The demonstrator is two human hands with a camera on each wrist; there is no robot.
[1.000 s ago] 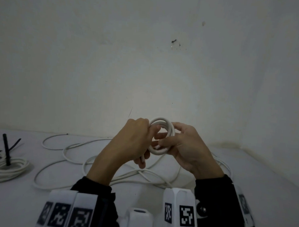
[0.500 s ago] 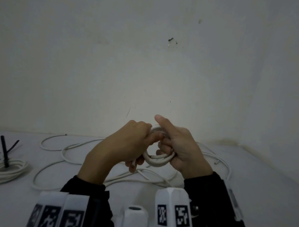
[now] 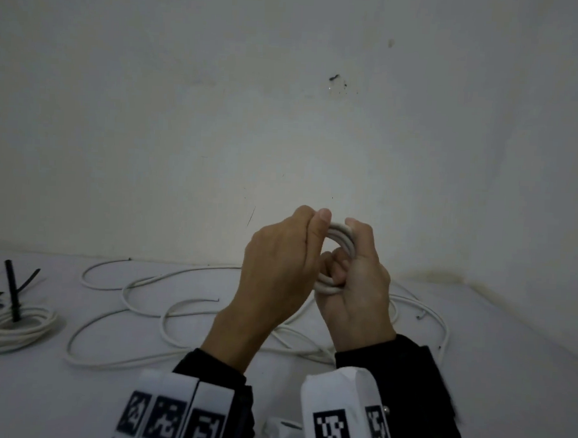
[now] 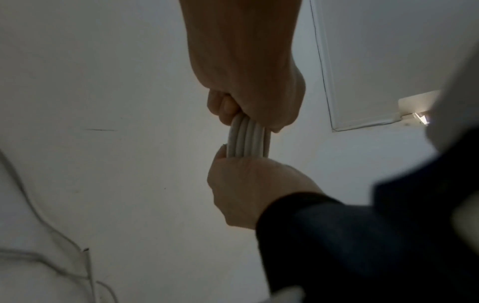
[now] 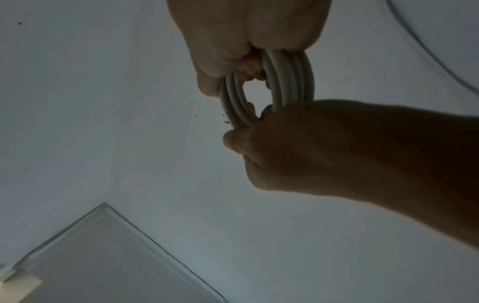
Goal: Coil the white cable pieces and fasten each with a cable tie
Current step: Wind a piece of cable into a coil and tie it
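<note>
Gripping from both sides, the left hand (image 3: 279, 268) and the right hand (image 3: 357, 288) hold a small white coil (image 3: 341, 236) up in the air above the table (image 3: 473, 376), in front of the wall (image 3: 286, 102). The left fingers are curled round the coil's left side, with the thumb laid over the top; the right fingers are hooked through the middle and clenched on the right side. In the left wrist view the coil (image 4: 247, 139) shows as four or so turns lying side by side — clamped between the left hand (image 4: 246, 71) above and the right hand (image 4: 249, 188) below. The right wrist view shows the same ring (image 5: 272, 86) edge-on, open in the middle, with the right hand (image 5: 249, 30) at the top and the left hand (image 5: 337, 153) at the bottom. Below the hands, loose cable (image 3: 145, 292) sprawls in wide loops over the table. Far left lies a finished coil (image 3: 18, 326) with a black tie (image 3: 13, 289) standing up from it. Dark sleeves cover both wrists, and white mounts with square black markers (image 3: 169, 419) sit along the bottom edge of the head view.
</note>
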